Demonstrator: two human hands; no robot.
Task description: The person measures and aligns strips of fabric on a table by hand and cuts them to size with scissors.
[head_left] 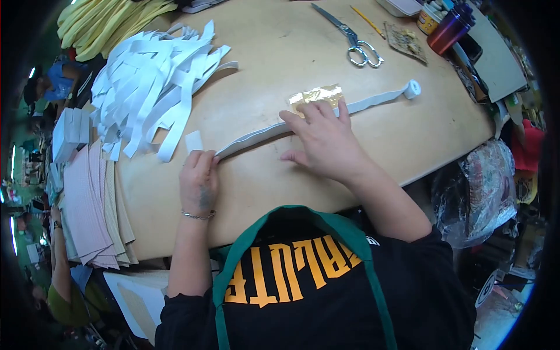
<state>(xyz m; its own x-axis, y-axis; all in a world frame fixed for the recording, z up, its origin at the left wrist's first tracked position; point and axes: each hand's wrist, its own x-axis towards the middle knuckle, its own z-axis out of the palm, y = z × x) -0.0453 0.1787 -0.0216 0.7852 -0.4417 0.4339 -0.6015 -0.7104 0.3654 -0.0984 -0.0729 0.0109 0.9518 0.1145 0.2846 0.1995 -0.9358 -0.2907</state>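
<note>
A long white elastic band [256,137] runs across the table from a small roll [413,89] on the right. My left hand [199,179] pinches its near left end, with the fingertips pressed together. My right hand [326,140] lies over the middle of the band with fingers spread and thumb apart. Its fingertips reach the band beside a gold foil piece [318,95], which is partly hidden behind them. Just above my left hand, a short white piece [193,141] shows on the table.
A heap of cut white strips [151,81] covers the table's left side, near yellow material [105,23] and stacked pinkish sheets [87,204]. Scissors [356,46], a pencil [367,22] and a dark bottle [450,29] lie or stand toward the back right. Other people are at far left.
</note>
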